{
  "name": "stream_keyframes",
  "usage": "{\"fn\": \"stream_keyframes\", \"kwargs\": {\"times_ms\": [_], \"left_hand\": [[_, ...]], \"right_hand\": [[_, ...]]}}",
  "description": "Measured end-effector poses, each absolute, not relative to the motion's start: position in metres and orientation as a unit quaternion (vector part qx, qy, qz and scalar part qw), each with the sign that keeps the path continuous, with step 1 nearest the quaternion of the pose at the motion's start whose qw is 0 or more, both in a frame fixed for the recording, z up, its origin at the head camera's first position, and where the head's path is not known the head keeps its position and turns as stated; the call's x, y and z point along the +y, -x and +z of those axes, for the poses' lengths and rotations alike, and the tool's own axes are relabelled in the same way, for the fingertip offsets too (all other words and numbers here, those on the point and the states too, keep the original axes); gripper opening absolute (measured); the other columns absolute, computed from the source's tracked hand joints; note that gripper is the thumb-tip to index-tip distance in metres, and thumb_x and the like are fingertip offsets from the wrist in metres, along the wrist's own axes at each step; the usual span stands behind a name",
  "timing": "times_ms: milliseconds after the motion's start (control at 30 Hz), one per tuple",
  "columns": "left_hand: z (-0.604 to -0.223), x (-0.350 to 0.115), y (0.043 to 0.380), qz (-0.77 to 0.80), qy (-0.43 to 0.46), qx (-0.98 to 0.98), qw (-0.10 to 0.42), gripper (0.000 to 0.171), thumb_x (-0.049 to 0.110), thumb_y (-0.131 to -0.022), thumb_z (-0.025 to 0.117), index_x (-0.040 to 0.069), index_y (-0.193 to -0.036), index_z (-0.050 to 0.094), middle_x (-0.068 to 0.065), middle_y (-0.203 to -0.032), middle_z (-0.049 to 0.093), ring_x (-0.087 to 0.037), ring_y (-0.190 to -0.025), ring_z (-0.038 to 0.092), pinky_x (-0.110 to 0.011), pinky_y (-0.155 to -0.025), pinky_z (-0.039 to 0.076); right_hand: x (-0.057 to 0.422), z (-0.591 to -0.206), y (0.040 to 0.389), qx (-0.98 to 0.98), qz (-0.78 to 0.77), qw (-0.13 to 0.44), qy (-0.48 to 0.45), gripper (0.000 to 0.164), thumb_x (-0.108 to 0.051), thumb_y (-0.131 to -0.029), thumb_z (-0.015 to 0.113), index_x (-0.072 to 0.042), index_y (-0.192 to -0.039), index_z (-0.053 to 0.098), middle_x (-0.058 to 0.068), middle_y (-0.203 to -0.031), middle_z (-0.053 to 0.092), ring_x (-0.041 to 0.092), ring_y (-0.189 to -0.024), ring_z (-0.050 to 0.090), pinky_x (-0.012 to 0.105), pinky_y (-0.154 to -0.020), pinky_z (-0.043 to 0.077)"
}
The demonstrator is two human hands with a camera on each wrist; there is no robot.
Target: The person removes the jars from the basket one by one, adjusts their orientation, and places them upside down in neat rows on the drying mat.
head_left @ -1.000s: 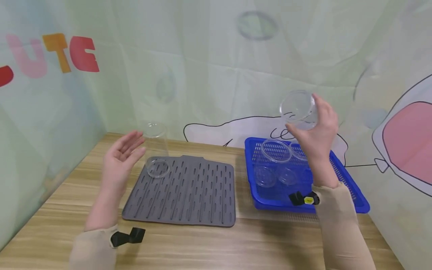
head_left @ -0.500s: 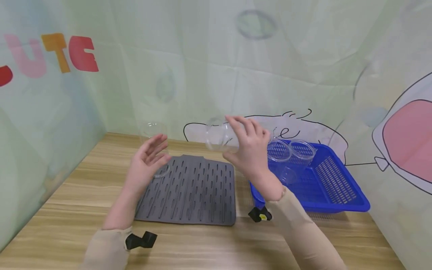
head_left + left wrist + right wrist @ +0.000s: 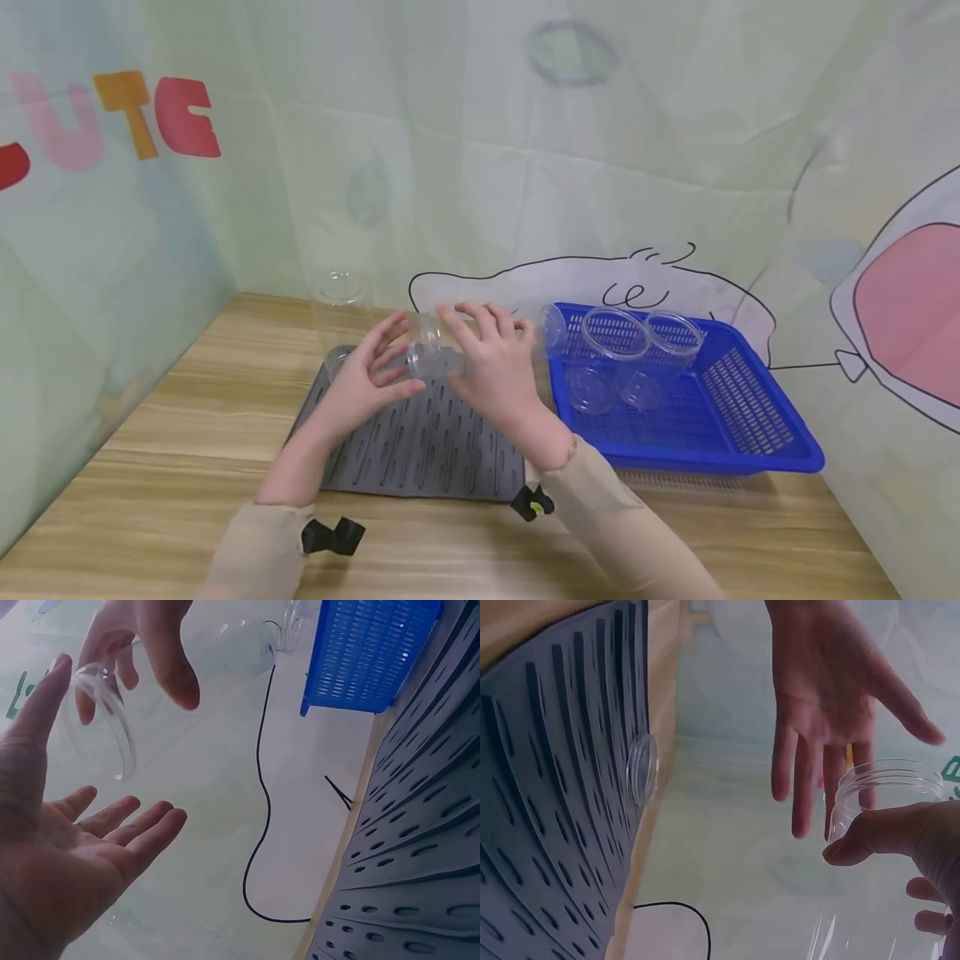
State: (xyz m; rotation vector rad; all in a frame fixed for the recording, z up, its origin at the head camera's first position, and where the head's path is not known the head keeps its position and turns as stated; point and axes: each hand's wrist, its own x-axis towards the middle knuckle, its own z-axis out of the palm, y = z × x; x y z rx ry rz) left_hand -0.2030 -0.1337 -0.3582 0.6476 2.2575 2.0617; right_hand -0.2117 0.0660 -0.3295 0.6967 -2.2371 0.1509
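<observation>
Over the grey drying mat (image 3: 420,467), my right hand (image 3: 491,362) grips a clear plastic jar (image 3: 431,354) by its side. The jar lies sideways in the air, its mouth toward the left and its base (image 3: 552,332) toward the basket. My left hand (image 3: 367,379) is spread at the mouth end, fingers extended and thumb apart. In the left wrist view the thumb overlaps the jar's rim (image 3: 124,742). Another clear jar (image 3: 341,287) stands upright at the mat's back left corner, partly behind my left hand; its base (image 3: 641,769) shows in the right wrist view.
At the right stands a blue plastic basket (image 3: 780,458) with slotted walls. Two clear jars, a larger one (image 3: 615,337) and one beside it (image 3: 673,335), stand upright in its left part. A printed curtain (image 3: 465,167) closes off the back of the wooden table (image 3: 420,550).
My right hand has carried the jar leftward and down from above the basket, tipping it onto its side. My left hand has moved right toward the jar's mouth.
</observation>
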Motion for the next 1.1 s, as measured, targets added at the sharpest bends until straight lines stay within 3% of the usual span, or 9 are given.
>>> {"fn": "stream_keyframes", "kwargs": {"times_ms": [200, 367, 633, 933, 1100], "left_hand": [[-0.361, -0.127, 0.203, 0.657, -0.192, 0.729, 0.013, 0.091, 0.007, -0.086, 0.073, 0.014, -0.157, 0.017, -0.02, -0.157, 0.026, -0.043, -0.142, 0.032, -0.051, -0.11, 0.041], [-0.361, -0.125, 0.203, 0.662, -0.173, 0.729, 0.01, 0.085, 0.006, -0.087, 0.071, 0.013, -0.155, 0.022, -0.02, -0.151, 0.031, -0.042, -0.139, 0.038, -0.036, -0.1, 0.053], [-0.361, -0.124, 0.206, 0.667, -0.164, 0.726, 0.01, 0.077, 0.005, -0.087, 0.07, 0.009, -0.151, 0.028, -0.019, -0.149, 0.036, -0.039, -0.138, 0.04, -0.024, -0.091, 0.056], [-0.358, -0.132, 0.205, 0.677, -0.167, 0.717, -0.008, 0.072, 0.003, -0.089, 0.066, 0.004, -0.15, 0.027, -0.018, -0.15, 0.036, -0.04, -0.138, 0.039, -0.021, -0.091, 0.053], [-0.36, -0.135, 0.204, 0.707, -0.187, 0.682, -0.027, 0.07, -0.005, -0.087, 0.063, 0.003, -0.148, 0.029, -0.014, -0.149, 0.039, -0.024, -0.132, 0.048, -0.022, -0.093, 0.055]], "right_hand": [[0.058, -0.338, 0.21, -0.878, 0.029, 0.391, -0.275, 0.082, -0.023, -0.057, 0.091, -0.025, -0.132, 0.059, 0.001, -0.126, 0.06, 0.024, -0.113, 0.052, 0.045, -0.085, 0.041], [0.055, -0.341, 0.209, -0.882, 0.022, 0.382, -0.275, 0.085, -0.027, -0.056, 0.092, -0.024, -0.134, 0.058, 0.001, -0.126, 0.061, 0.023, -0.114, 0.051, 0.043, -0.087, 0.04], [0.054, -0.345, 0.21, -0.88, 0.046, 0.378, -0.282, 0.091, -0.028, -0.057, 0.094, -0.021, -0.138, 0.054, 0.002, -0.13, 0.06, 0.024, -0.117, 0.05, 0.046, -0.092, 0.04], [0.068, -0.342, 0.214, -0.843, 0.136, 0.405, -0.327, 0.094, -0.044, -0.057, 0.092, -0.016, -0.137, 0.053, 0.007, -0.137, 0.056, 0.031, -0.131, 0.045, 0.069, -0.104, 0.036], [0.082, -0.336, 0.216, -0.8, 0.228, 0.46, -0.312, 0.082, -0.04, -0.067, 0.087, -0.009, -0.135, 0.053, 0.013, -0.136, 0.056, 0.036, -0.135, 0.042, 0.07, -0.106, 0.031]]}}
